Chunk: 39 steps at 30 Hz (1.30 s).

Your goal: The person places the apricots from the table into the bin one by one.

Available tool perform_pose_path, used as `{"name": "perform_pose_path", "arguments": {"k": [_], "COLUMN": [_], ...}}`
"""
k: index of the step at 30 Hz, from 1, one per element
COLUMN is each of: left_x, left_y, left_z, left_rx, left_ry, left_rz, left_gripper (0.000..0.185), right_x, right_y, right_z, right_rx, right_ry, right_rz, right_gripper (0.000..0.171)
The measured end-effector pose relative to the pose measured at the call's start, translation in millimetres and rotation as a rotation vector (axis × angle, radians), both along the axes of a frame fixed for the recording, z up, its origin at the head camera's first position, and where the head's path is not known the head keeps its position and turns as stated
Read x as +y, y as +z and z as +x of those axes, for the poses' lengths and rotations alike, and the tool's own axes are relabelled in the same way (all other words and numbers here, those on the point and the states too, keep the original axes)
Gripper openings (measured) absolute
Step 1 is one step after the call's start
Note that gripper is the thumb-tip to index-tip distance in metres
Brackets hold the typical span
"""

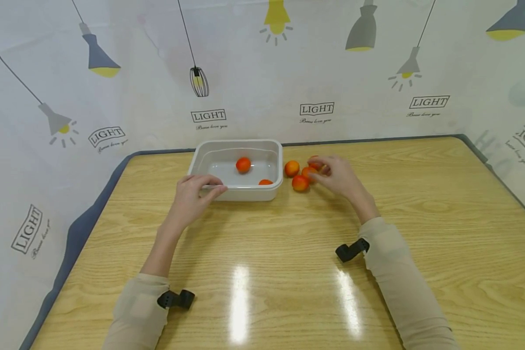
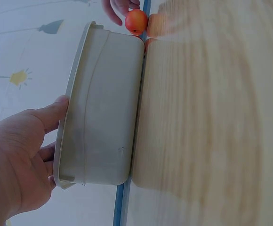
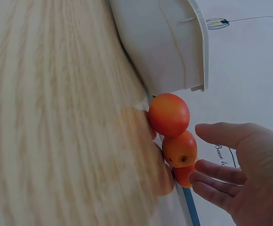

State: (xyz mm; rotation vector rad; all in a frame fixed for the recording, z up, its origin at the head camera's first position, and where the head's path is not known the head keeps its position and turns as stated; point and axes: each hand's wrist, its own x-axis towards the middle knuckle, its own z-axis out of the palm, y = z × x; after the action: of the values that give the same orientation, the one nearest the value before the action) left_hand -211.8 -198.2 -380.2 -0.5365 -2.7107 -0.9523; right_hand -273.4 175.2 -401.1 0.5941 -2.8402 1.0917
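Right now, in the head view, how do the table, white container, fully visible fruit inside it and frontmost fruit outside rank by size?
1. Table
2. White container
3. Fully visible fruit inside and frontmost fruit outside: too alike to rank.

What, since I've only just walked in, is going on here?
A person's left hand holds the near rim of a tub on the table. The right hand, its thumb and fingers apart, is at a cluster of four fruits to the right of the tub; whether it touches one is hard to tell. Two more fruits show inside the tub, one partly hidden by the near rim.
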Motion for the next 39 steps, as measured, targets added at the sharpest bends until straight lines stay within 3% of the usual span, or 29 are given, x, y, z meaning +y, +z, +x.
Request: {"name": "perform_pose_path", "arguments": {"k": [7,22,39], "left_x": [0,1,0], "left_y": [-1.1,-1.2,-0.1], "left_z": [-0.5,1.9,1.2], "left_rx": [-0.019,-0.024,-0.010], "left_ry": [0.001,0.001,-0.004], "left_rz": [-0.001,0.017,0.018], "left_gripper": [0.024,0.024,0.024], "right_x": [2,3,5], "right_y": [-6.3,-11.7,-6.0], "right_z": [-2.4,-3.8,-2.6], "right_rx": [-0.036,-0.081,-0.123], "right_ry": [0.009,0.036,-0.016], "right_rz": [0.061,0.079,-0.004], "right_gripper": [0.041,0.039,0.041]}}
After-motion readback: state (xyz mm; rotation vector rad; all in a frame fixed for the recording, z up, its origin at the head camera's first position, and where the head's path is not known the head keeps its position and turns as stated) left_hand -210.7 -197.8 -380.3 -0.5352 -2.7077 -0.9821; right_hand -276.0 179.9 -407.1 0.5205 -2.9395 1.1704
